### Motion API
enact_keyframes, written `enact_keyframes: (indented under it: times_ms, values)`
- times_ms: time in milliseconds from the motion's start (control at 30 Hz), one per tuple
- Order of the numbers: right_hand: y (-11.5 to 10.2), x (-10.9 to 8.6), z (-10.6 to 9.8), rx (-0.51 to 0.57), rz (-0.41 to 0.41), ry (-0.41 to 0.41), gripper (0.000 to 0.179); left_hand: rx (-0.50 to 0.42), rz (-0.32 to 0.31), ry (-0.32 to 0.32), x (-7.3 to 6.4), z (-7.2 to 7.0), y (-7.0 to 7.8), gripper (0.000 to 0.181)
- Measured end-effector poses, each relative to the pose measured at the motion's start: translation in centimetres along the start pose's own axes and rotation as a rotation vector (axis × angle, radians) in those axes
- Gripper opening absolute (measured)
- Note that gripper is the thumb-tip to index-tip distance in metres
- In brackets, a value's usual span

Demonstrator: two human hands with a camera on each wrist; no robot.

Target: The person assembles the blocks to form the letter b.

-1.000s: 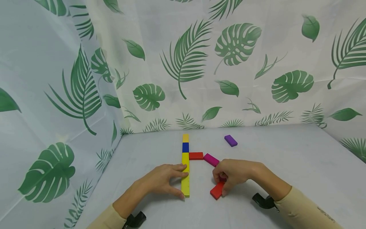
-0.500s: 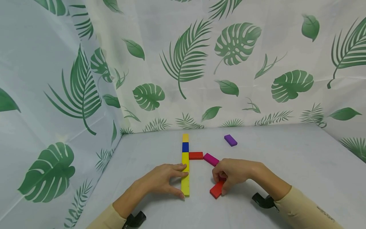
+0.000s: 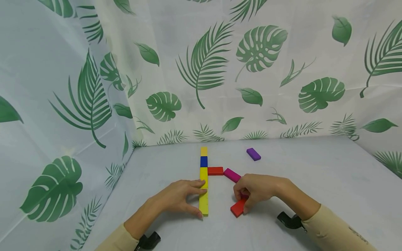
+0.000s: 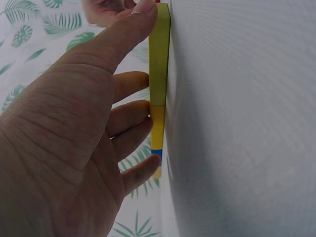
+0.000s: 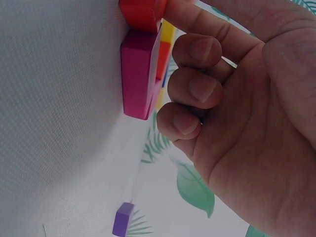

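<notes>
My left hand (image 3: 182, 196) lies along a straight column of flat blocks, fingertips on a yellow block (image 3: 203, 174) and thumb at the near end of a yellow-green block (image 4: 159, 54). My right hand (image 3: 260, 188) pinches a red block (image 3: 237, 208) between thumb and index finger, the other fingers curled toward the palm. Directly beyond it lies a magenta block (image 5: 138, 74), mostly covered by the hand in the head view. Another magenta block (image 3: 232, 175) slants away toward a second red block (image 3: 215, 171), which sits against the column.
Farther up the column are a blue block (image 3: 203, 161) and a yellow one (image 3: 204, 151). A purple block (image 3: 253, 154) lies apart at the back right. White cloth covers the table (image 3: 301, 157), and a leaf-printed curtain (image 3: 220, 115) rises behind and to the left.
The red block under my right hand has shifted very slightly away from me. My left hand and the column have stayed in place.
</notes>
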State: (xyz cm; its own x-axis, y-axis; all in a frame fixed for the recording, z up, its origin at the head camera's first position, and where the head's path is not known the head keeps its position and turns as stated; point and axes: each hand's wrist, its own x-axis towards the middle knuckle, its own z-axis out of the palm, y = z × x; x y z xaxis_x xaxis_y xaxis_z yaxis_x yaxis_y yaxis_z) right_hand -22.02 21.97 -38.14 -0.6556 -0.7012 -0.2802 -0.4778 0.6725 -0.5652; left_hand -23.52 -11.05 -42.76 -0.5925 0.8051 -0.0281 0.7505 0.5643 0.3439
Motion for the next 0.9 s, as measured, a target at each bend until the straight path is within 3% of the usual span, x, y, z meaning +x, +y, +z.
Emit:
enact_keyframes:
  times_ms: [667,900]
  values:
    - [0.3,0.0,0.0,0.021,-0.02,0.004,0.024,-0.003,-0.004,-0.007,0.0,0.0,0.0,0.084]
    - [1.4,0.3,-0.3,0.012,-0.042,0.121,0.025,-0.012,-0.01,-0.009,0.1,0.0,0.1,0.084]
